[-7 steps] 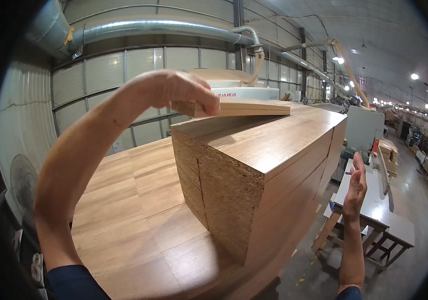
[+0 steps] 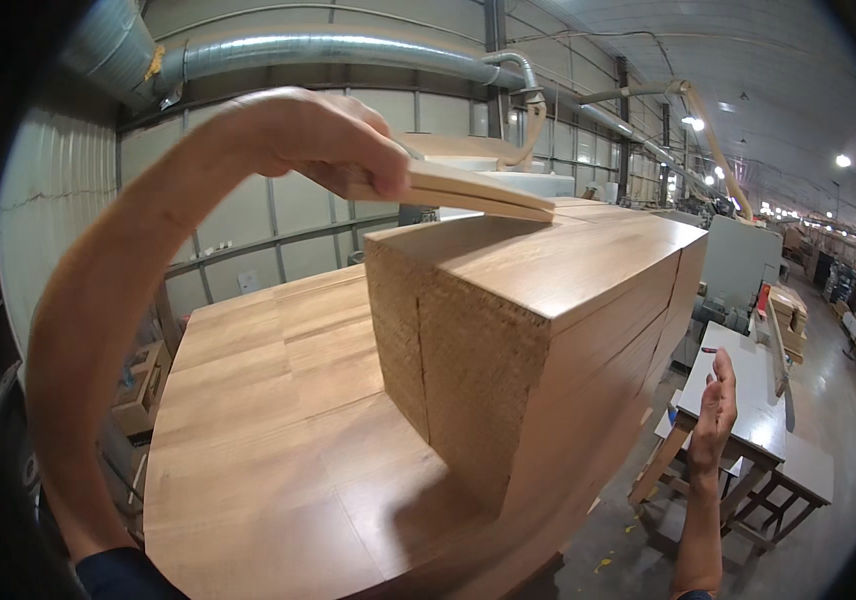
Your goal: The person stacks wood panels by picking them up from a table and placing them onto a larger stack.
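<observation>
My left hand reaches over the far left side of a tall block of stacked wood-grain panels. It grips the near end of a pair of narrow wood-grain boards, one on the other. They slope down to the right, the raised end in my fingers and the far end at the block's top. Rough particleboard shows on the block's near face. My right hand is off to the right of the block with nothing in it. Its fingers are stretched upward, seen edge-on.
Flat wood-grain panels spread under and left of the block. A white-topped worktable and a lower bench stand right. Cardboard boxes sit beyond the left edge. A pale machine stands behind, below a metal duct.
My left hand has risen and shifted left, lifting the near end of the boards into a steeper slope. My right hand sits slightly lower in the picture and stays stretched out.
</observation>
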The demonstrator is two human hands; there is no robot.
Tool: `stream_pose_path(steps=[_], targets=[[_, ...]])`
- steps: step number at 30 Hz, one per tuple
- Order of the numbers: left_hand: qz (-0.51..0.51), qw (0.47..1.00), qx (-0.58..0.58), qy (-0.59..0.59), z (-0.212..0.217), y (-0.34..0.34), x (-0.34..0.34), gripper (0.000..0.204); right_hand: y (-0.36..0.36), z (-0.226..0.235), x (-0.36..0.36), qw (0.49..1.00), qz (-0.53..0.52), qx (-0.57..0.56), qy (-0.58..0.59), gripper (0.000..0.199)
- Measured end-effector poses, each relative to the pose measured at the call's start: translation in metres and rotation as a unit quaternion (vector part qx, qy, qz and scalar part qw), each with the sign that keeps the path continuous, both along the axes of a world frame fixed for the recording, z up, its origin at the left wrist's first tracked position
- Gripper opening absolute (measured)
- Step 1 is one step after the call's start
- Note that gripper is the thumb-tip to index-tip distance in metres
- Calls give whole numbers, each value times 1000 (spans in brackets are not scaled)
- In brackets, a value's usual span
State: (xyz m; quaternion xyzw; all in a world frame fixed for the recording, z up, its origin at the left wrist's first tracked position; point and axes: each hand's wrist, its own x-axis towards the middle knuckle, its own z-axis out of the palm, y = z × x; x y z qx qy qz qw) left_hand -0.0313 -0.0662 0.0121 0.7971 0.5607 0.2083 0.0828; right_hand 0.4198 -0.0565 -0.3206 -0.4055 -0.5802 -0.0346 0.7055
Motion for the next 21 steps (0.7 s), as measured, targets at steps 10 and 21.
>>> stream_pose_path(steps=[10, 21], targets=[[44, 957, 12, -286, -143, -112, -147, 43, -121, -79, -154, 989, 35, 111, -96, 54], [144, 934, -61, -321, -281, -160, -225, 93, -217, -8, -340, 923, 222, 22, -314, 61]])
